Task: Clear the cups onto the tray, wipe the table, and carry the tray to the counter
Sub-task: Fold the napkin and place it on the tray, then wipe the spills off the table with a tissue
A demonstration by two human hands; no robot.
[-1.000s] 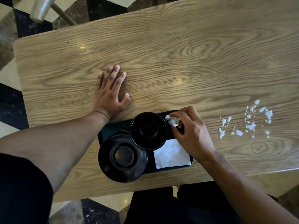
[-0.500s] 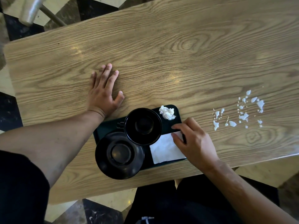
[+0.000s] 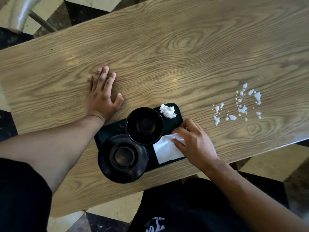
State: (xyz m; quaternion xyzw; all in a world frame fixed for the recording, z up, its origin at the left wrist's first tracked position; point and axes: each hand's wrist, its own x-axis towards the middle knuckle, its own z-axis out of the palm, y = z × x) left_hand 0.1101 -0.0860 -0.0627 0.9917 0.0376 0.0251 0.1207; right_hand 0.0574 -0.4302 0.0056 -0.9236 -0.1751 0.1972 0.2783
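Note:
A dark tray [image 3: 178, 118] lies near the front edge of the wooden table [image 3: 167, 56]. On it stand a black cup [image 3: 144, 126] and a black saucer [image 3: 122, 158] that overhangs the tray's near left corner. A crumpled white tissue [image 3: 167, 111] rests at the tray's far right corner. A flat white napkin [image 3: 165, 150] lies on the tray's right part. My right hand [image 3: 194, 143] pinches the napkin's far right corner, which is lifted a little. My left hand [image 3: 102, 96] lies flat on the table, left of the tray, fingers spread.
White liquid drops [image 3: 240, 106] are spattered on the table to the right of the tray. A metal chair leg [image 3: 21, 12] shows at the far left beyond the table. Checkered floor tiles surround the table, and my dark clothing is below.
My right hand let go of the crumpled tissue on the tray's far corner, moved nearer and took hold of the flat napkin's corner. My left hand stayed flat.

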